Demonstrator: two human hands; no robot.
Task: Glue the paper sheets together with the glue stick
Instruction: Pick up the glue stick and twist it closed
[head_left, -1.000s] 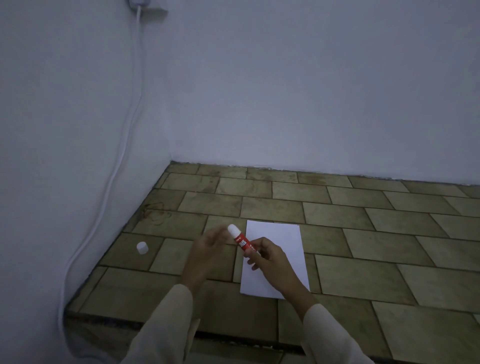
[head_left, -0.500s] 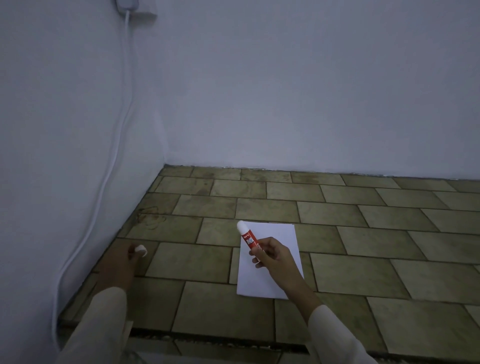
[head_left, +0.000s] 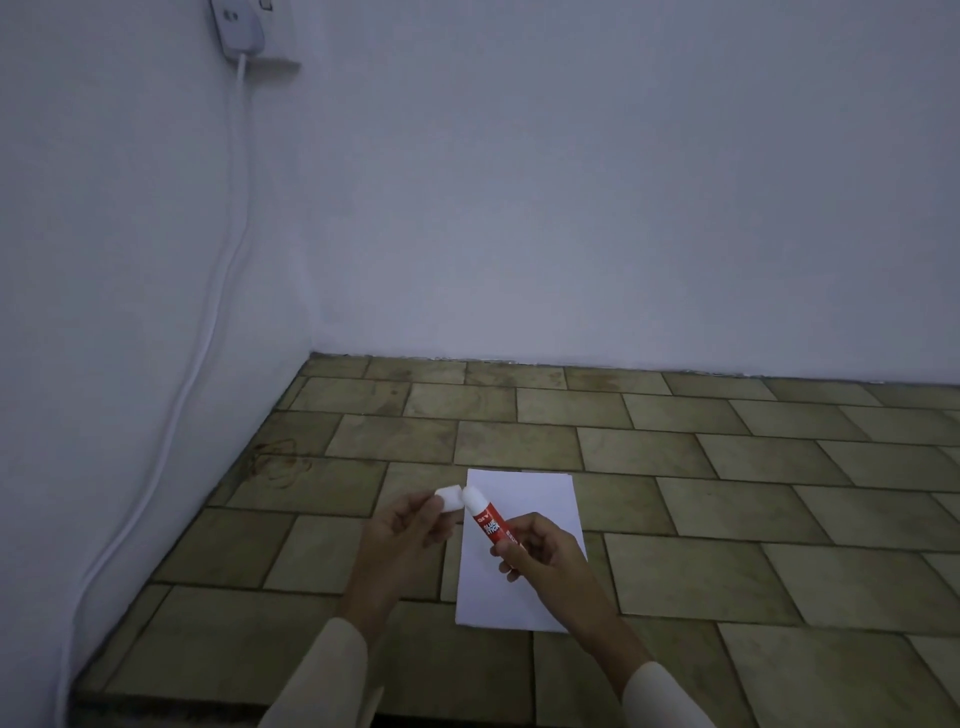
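The glue stick (head_left: 491, 525) sits in the air over the near-left part of the paper (head_left: 524, 551), its red barrel slanting up and to the left, white tip highest. The right hand (head_left: 540, 551) is closed round the lower end of the barrel, so the tip pokes out free toward the other hand. Just off that tip, almost touching it, is the white cap (head_left: 450, 497), pinched between the thumb and fingertips of the left hand (head_left: 408, 530). From where I stand I can't tell which way its open mouth is turned.

Everything seems to hinge on that small gap: the cap lies up and left of the tip, roughly along the line of the barrel, and the left hand is plainly the nearer one to close it. My guess is the cap is about to go on, sliding down along the barrel's slant.

The paper lies flat on the tiled floor (head_left: 727, 519) beneath both hands; whether it is one sheet or a stack, I can't make out.
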